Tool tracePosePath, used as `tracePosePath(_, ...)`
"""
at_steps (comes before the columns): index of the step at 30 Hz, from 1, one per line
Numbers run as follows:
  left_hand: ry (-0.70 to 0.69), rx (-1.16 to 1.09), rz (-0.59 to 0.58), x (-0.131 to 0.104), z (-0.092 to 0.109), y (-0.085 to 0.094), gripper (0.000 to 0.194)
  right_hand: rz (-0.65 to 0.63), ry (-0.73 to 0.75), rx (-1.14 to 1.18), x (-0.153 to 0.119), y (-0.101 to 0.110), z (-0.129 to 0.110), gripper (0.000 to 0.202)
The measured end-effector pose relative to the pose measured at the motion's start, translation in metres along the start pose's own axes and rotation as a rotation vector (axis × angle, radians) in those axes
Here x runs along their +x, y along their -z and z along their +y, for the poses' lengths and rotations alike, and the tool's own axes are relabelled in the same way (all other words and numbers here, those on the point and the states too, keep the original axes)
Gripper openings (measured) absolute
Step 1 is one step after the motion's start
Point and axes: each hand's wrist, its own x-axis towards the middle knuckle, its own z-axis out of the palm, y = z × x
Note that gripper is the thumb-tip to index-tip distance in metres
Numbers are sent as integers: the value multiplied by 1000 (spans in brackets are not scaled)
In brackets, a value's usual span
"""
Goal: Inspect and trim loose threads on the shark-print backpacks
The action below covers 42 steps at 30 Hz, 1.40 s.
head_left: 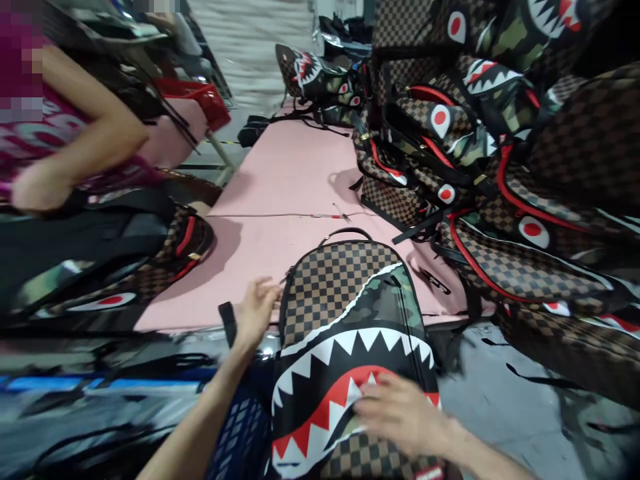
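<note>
A backpack (345,287) with a brown checkered print, a camouflage patch and a shark mouth in black, red and white lies front up before me. Its top handle points away over the pink table. My left hand (257,310) is at the upper left edge of the backpack, near the zipper, fingers slightly bent and apart. Across the lower front, over the red and white teeth, is my right hand (400,413), blurred, with its fingers stretched out. Whether its fingertips touch the surface is hard to tell.
Similar backpacks (530,260) are heaped along the right side, with more at the far end. On the left, a person (75,133) in a purple top handles another backpack (145,260). A blue plastic basket (243,427) stands below my left forearm. The pink tabletop (280,173) stretches ahead.
</note>
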Motion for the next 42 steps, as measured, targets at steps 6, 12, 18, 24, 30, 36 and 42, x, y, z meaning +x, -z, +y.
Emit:
tracePosePath(6, -96, -25, -391, -80, -55, 14, 42, 347, -1028, -380, -40, 28, 168, 40)
tracePosePath(12, -199, 17, -566, -76, -37, 30, 44, 205, -1235, -379, -52, -3, 221, 38)
tracePosePath(18, -356, -12, -304, -113, 37, 66, 39, 357, -1328, -97, -56, 12, 199, 29)
tracePosePath(24, -584, 164, -81, -159, 138, 70, 37, 659, -1200, 433, -56, 56, 115, 37)
tracePosePath(30, -536, 107, -122, -200, 163, -27, 38, 740, -851, 724, -36, 120, 0, 29)
tracePosePath(36, -769, 181, -398, -210, 152, -17, 26, 160, -534, 274, -17, 101, -61, 35)
tracePosePath(42, -1164, 718, -496, -150, 172, 20, 76, -122, -505, -23, 16, 110, -74, 30)
